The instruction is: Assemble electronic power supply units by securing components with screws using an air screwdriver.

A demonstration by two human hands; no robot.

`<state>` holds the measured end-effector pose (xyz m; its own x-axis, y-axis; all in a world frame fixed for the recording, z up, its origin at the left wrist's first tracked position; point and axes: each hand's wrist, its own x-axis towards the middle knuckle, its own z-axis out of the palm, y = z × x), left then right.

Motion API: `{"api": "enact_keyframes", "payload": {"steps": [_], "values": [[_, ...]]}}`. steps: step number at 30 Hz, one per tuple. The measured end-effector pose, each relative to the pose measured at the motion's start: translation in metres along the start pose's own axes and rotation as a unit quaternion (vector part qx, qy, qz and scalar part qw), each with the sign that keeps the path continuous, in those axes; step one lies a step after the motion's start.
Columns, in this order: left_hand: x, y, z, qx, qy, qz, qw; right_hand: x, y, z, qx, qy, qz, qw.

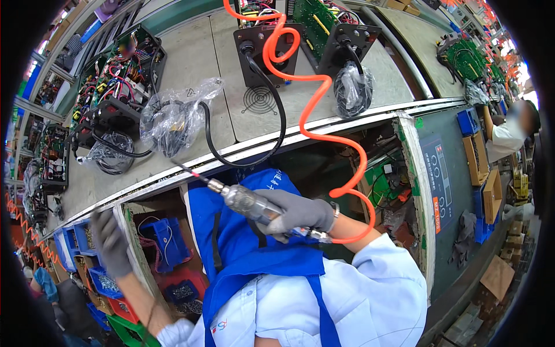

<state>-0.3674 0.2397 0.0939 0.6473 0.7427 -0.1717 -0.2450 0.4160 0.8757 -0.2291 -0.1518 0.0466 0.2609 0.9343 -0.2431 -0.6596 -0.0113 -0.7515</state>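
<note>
My right hand, in a grey glove, is wrapped round a pneumatic screwdriver in front of my blue apron. The screwdriver's thin bit points up and left toward the bench edge. From its rear end runs a coiled orange air hose, rising over the bench. My left hand, also gloved, is over at the left beside the bench front, with fingers stretched out and slightly blurred. Close to it are blue parts bins with small metal parts in them. No held object shows in that hand.
On the bench stand machines with exposed circuit boards and black end panels. Plastic-wrapped cable coils and a round wire fan grille lie there. Black cable hangs over the edge. Another person is at far right.
</note>
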Motion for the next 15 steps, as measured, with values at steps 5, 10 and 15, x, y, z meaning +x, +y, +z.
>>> {"api": "enact_keyframes", "payload": {"steps": [5,10,15], "values": [[0.029,-0.119,0.166,0.055,-0.245,-0.302,0.920,-0.041,0.001,-0.014,0.012,0.106,-0.037,0.994],[0.043,-0.177,0.226,0.098,-0.305,-0.338,0.885,-0.059,-0.002,-0.027,0.009,0.208,-0.011,0.978],[0.065,-0.212,0.239,0.051,-0.323,-0.398,0.857,-0.053,0.002,-0.036,-0.016,0.239,-0.021,0.971]]}}
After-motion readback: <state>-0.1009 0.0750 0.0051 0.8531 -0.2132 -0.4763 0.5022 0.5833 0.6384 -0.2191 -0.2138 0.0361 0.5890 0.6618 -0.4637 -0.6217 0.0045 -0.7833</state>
